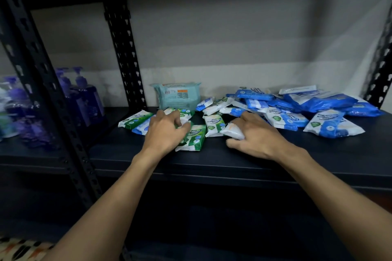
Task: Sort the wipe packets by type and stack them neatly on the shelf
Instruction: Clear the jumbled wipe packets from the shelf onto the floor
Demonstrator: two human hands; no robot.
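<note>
Several green-and-white pine wipe packets (pixel 194 136) lie near the middle of the dark shelf (pixel 212 161). My left hand (pixel 164 131) reaches over them, its fingers curled round one green packet. My right hand (pixel 256 135) grips a white packet (pixel 232 130) just right of them. A loose heap of blue-and-white wipe packets (pixel 301 106) covers the shelf's right half. One large pale teal wipe pack (pixel 177 95) stands upright at the back against the wall.
Purple pump bottles (pixel 82 99) stand on the neighbouring shelf bay at left, behind a black perforated upright (pixel 125 53). Another upright (pixel 42 82) crosses the left foreground. A pale wall closes the back. A patterned cloth (pixel 19 248) shows at the bottom left.
</note>
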